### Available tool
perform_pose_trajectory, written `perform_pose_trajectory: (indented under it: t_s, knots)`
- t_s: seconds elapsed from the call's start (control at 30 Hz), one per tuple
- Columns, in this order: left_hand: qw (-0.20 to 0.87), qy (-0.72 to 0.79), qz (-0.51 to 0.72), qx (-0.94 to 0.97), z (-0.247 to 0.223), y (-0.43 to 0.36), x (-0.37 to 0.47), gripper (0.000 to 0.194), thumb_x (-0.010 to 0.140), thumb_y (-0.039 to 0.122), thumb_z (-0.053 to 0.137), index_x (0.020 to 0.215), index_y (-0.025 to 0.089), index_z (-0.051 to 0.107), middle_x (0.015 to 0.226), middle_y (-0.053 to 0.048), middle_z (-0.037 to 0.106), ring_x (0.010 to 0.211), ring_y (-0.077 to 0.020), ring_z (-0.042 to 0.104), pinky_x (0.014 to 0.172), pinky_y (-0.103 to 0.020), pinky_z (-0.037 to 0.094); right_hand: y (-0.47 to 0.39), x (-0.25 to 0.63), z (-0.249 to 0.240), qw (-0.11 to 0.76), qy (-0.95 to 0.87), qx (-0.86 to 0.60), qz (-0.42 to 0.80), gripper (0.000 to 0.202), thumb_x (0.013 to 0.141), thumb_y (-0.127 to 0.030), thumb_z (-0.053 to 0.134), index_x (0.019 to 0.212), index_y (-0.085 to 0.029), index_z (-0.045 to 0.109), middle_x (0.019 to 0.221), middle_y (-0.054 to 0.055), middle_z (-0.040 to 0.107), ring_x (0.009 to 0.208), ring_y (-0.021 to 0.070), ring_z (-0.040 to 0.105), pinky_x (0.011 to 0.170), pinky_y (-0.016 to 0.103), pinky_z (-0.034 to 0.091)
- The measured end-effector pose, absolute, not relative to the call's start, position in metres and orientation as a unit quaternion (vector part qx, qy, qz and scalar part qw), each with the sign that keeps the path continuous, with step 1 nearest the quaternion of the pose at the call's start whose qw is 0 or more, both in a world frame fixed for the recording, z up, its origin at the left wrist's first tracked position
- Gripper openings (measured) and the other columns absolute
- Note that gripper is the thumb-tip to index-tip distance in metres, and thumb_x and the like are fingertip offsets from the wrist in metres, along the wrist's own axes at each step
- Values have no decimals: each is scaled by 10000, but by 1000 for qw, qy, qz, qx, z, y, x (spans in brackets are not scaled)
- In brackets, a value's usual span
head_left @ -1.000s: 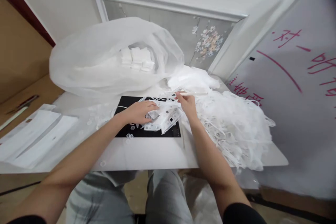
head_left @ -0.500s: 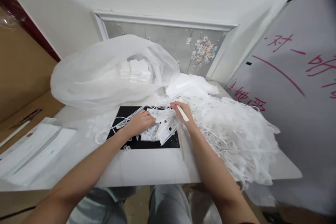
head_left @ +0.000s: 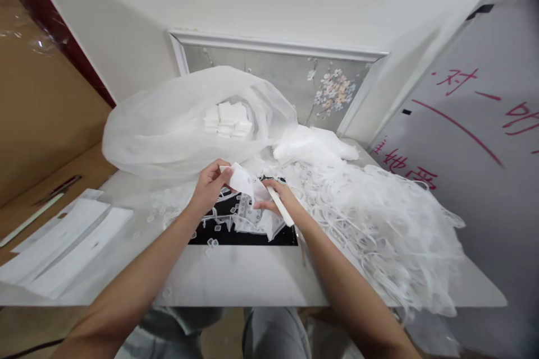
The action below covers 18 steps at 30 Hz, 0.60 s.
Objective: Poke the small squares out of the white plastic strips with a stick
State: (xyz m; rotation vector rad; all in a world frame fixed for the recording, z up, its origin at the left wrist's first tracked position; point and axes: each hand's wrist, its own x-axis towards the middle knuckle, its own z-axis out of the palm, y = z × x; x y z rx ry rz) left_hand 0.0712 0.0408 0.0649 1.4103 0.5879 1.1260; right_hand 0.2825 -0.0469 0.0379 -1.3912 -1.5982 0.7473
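Observation:
My left hand (head_left: 208, 186) pinches one end of a thin white sheet (head_left: 241, 180) between thumb and fingers, holding it raised over a black mat (head_left: 244, 239). My right hand (head_left: 287, 194) is closed around a flat white stick (head_left: 280, 207) that slants back towards the wrist. The right fingertips meet the sheet's right edge; whether they grip it too I cannot tell. Below, a crumpled white perforated piece (head_left: 251, 217) lies on the mat, with small square cut-outs (head_left: 213, 243) scattered around.
A heap of white strips and scraps (head_left: 379, 230) covers the table's right side. Behind the hands sits a translucent bag (head_left: 168, 123) with stacked white pieces (head_left: 228, 120). White sheets (head_left: 80, 241) lie at left, near another pale stick (head_left: 31, 219). A framed picture (head_left: 278, 61) leans against the wall.
My left hand has lifted from the perforated piece and now holds up the white sheet. My right hand has come lower in view, still with the stick. Small cut-outs now show on the mat.

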Motion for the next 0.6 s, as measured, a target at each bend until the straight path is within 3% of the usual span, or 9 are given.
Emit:
perform_pose_trajectory:
  t_s: [0.2, 0.3, 0.43, 0.6]
  knots:
    - [673, 233, 469, 522, 66, 44, 69, 474, 728, 580, 791, 739, 185, 528, 612, 55, 476, 509, -63, 434, 478, -172, 407, -54, 265, 49, 471, -564, -441, 516, 436, 673, -441, 832, 1011, -232, 650, 865, -9, 647, 787, 169, 621, 723, 274, 483]
    - [675, 241, 461, 524, 65, 44, 69, 504, 728, 587, 787, 741, 196, 468, 603, 65, 477, 501, -60, 428, 485, -171, 395, -60, 257, 50, 481, -526, -390, 583, 438, 666, -407, 838, 1019, -230, 649, 886, -2, 646, 788, 158, 624, 742, 277, 496]
    - [644, 282, 445, 555, 64, 49, 67, 559, 688, 595, 796, 736, 216, 388, 677, 37, 608, 515, -91, 501, 465, -193, 391, -61, 254, 46, 462, -525, -442, 561, 391, 640, -412, 852, 927, -232, 656, 894, -5, 664, 758, 152, 607, 673, 253, 470]
    - [591, 315, 429, 606, 62, 66, 51, 509, 626, 432, 867, 720, 213, 417, 662, 31, 649, 610, -140, 615, 562, -228, 483, -54, 267, 44, 469, -552, -534, 436, 285, 685, -438, 801, 792, -219, 654, 754, -23, 641, 633, 140, 539, 559, 243, 383]
